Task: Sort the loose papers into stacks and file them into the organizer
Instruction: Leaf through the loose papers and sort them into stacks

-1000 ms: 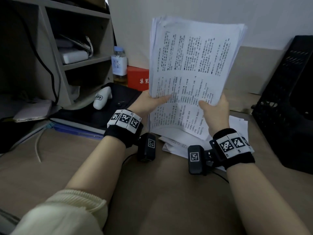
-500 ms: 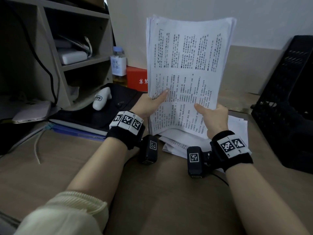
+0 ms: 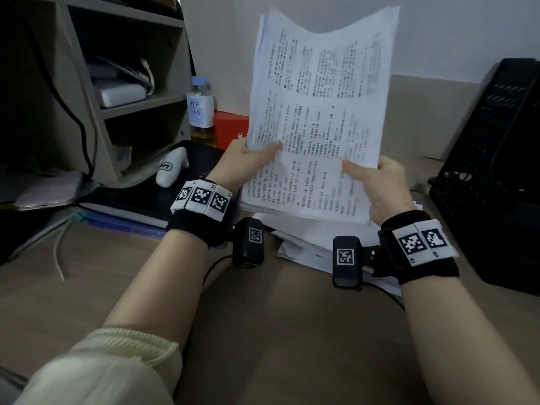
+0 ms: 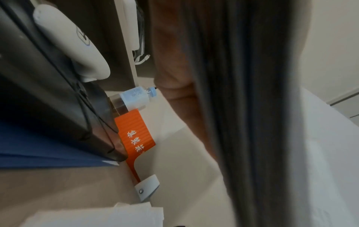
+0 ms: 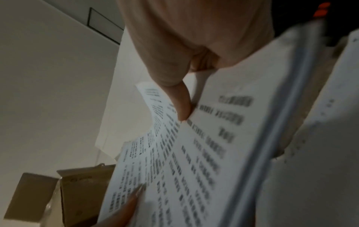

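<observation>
A thick stack of printed papers (image 3: 318,112) stands upright over the desk, its bottom edge down on a loose pile of papers (image 3: 306,244) and its top edge sagging in the middle. My left hand (image 3: 245,162) grips the stack's left edge with the thumb across the front sheet. My right hand (image 3: 377,185) grips the right lower edge, thumb on the print. The right wrist view shows the stack (image 5: 204,145) close up and blurred, with my right thumb (image 5: 178,99) pressed on it. The black mesh organizer (image 3: 493,171) stands at the right.
A grey shelf unit (image 3: 96,92) fills the back left. In front of it lie a black bag (image 3: 131,200) with a white device (image 3: 171,168), a bottle (image 3: 201,112) and a red box (image 3: 230,127). Bare brown desk (image 3: 263,331) lies near me.
The stack dropped lower until its bottom edge met the loose pile, and its top edge now sags. Both hands kept their hold on its edges.
</observation>
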The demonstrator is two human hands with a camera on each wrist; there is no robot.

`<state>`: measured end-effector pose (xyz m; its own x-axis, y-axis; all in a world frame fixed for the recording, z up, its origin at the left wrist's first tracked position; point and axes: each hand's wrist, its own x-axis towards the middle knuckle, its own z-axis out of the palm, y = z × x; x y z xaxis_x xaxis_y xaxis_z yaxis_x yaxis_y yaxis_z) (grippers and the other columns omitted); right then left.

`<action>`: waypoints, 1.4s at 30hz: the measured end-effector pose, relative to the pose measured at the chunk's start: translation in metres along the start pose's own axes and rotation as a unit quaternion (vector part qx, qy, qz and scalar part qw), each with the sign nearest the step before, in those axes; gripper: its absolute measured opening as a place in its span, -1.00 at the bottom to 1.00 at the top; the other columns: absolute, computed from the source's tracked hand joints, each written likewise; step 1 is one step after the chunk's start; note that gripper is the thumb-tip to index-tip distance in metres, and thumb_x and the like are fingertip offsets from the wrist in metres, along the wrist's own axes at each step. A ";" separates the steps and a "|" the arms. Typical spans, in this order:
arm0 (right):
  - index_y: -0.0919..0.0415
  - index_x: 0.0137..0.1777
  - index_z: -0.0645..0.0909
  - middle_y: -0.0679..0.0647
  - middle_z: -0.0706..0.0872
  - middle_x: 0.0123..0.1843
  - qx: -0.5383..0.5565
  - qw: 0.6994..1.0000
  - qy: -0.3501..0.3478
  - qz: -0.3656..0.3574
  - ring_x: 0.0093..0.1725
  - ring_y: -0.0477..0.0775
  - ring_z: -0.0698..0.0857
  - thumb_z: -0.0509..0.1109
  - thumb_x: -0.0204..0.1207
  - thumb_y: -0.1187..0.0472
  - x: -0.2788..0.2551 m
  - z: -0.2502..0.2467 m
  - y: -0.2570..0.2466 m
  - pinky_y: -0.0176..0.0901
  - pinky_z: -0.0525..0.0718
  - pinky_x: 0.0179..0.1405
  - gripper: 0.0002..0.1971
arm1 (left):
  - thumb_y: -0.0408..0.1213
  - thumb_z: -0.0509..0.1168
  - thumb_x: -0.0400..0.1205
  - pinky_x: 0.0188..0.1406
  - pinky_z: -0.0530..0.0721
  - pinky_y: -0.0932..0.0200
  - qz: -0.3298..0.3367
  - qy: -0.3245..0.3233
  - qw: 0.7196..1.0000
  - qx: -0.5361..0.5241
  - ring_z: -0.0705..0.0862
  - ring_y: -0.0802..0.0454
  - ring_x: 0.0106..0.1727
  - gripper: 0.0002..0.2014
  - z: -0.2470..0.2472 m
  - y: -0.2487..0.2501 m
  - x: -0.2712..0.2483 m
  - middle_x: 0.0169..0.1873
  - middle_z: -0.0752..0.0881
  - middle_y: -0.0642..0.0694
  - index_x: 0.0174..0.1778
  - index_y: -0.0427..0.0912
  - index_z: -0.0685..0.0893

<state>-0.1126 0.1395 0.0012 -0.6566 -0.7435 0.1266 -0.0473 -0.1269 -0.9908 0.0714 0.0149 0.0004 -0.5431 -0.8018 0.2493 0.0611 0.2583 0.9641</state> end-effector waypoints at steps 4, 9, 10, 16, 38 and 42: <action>0.20 0.27 0.61 0.07 0.71 0.31 -0.238 0.966 -0.097 -0.002 0.15 0.02 0.69 0.49 0.51 0.15 0.003 -0.001 0.007 -0.10 0.64 0.07 -0.65 | -0.30 0.33 0.68 0.01 0.79 -0.04 0.004 0.097 0.993 -0.063 0.82 -0.09 0.04 -0.87 -0.013 0.002 0.004 -0.07 0.83 -0.03 0.12 -0.17 0.70; -0.03 0.64 0.22 -0.04 0.28 0.65 -0.554 0.771 -0.287 0.129 0.60 0.06 0.31 0.54 0.35 -0.20 -0.002 -0.002 0.018 -0.06 0.29 0.49 -0.10 | -0.30 0.33 0.68 0.15 0.76 -0.12 0.010 0.187 0.981 -0.041 0.78 -0.08 0.12 -0.69 -0.027 0.002 0.009 0.13 0.77 -0.14 0.34 -0.26 0.63; -0.07 0.66 0.19 -0.04 0.27 0.66 -0.552 0.764 -0.305 0.138 0.60 0.06 0.31 0.57 0.33 -0.16 -0.004 -0.001 0.017 -0.08 0.30 0.47 -0.07 | -0.30 0.33 0.68 0.17 0.75 -0.15 0.007 0.190 0.981 -0.045 0.77 -0.10 0.14 -0.69 -0.027 0.003 0.008 0.16 0.77 -0.16 0.35 -0.25 0.63; -0.22 0.67 0.04 0.05 0.34 0.63 -0.587 0.730 -0.308 0.168 0.43 0.15 0.51 0.66 0.28 0.08 -0.010 0.002 0.015 -0.11 0.63 0.01 0.07 | -0.32 0.33 0.68 0.15 0.75 -0.16 -0.004 0.189 0.981 -0.052 0.78 -0.10 0.13 -0.67 -0.019 0.006 0.006 0.20 0.75 -0.18 0.37 -0.26 0.62; -0.07 0.61 0.24 0.06 0.58 0.37 -0.761 0.563 -0.318 0.053 0.24 0.17 0.61 0.51 0.38 0.20 -0.017 0.037 0.012 -0.09 0.65 0.01 -0.19 | -0.32 0.31 0.69 0.10 0.77 -0.15 -0.011 0.149 0.985 -0.083 0.79 -0.08 0.07 -0.69 -0.014 0.014 0.000 0.05 0.78 -0.07 0.35 -0.25 0.62; -0.03 0.66 0.07 0.10 0.68 0.17 -0.767 0.554 -0.322 0.033 -0.08 0.15 0.66 0.48 0.31 0.20 -0.017 0.041 0.018 -0.15 0.68 -0.27 -0.06 | -0.32 0.31 0.69 0.11 0.77 -0.15 -0.008 0.146 0.986 -0.086 0.79 -0.09 0.09 -0.70 -0.014 0.014 0.001 0.09 0.77 -0.11 0.35 -0.25 0.61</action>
<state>-0.0714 0.1229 -0.0172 -0.3135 -0.8561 -0.4109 -0.9476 0.2539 0.1939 0.0836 0.0106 0.0151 -0.2826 -0.9325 0.2250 0.2088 0.1691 0.9632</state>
